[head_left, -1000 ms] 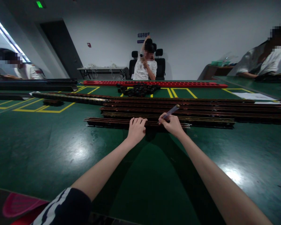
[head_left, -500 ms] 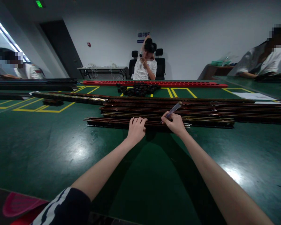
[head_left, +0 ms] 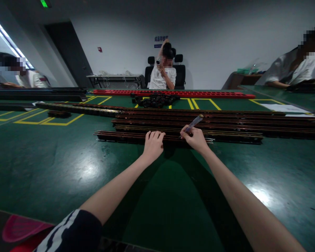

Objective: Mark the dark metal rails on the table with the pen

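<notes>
My left hand (head_left: 153,145) lies over the nearest long dark strip (head_left: 120,136), its fingers bent across the top and the fingertips partly hidden. To the right, my right hand (head_left: 195,138) is closed round a slim screwdriver (head_left: 195,121) with a clear handle. The screwdriver leans, its handle end up and to the right, and its thin dark tip points down at the same strip. Whether the tip touches the strip I cannot tell. Just behind, several similar strips (head_left: 225,125) with coppery edges lie side by side.
The green table (head_left: 54,154) carries yellow marked lines. Beyond the strips are a pile of black parts (head_left: 157,100) and a long red rack (head_left: 212,94). Black rails (head_left: 36,94) lie at the left, paper sheets (head_left: 283,107) at the right. Three people sit around the table.
</notes>
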Motion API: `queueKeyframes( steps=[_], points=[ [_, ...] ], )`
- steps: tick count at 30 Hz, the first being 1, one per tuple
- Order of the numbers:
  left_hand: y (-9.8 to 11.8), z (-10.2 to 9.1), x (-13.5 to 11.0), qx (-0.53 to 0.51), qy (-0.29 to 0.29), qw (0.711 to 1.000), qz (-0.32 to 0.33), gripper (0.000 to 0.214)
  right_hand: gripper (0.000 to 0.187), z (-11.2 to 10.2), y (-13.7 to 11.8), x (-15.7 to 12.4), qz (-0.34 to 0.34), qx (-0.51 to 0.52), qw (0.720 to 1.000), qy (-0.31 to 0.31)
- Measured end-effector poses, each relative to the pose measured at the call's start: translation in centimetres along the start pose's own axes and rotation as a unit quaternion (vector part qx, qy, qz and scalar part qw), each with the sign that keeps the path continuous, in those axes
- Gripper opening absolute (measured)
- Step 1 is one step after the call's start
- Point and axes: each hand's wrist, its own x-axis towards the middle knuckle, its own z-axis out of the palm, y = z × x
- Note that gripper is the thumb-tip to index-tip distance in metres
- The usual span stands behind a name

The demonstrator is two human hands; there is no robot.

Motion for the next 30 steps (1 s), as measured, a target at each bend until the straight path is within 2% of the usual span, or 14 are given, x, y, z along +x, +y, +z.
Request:
queueKeyframes(
  steps=[10, 20, 30],
  points=[
    [0.11, -0.36, 0.07, -0.005, 0.002, 1.0, -0.017, 0.049, 0.009, 0.55, -0.25, -0.01, 0.004, 0.017, 1.0, -0.012],
    [0.17, -0.57, 0.21, -0.038, -0.001, 0.999, -0.002, 0.035, 0.009, 0.3, 0.45, 0.04, 0.001, 0.019, 1.0, -0.019],
    [-0.08, -0.3, 0.32, -0.027, 0.0, 0.999, 0.016, 0.034, 0.009, 0.33, 0.17, 0.04, 0.015, 0.026, 0.999, -0.023]
  ],
)
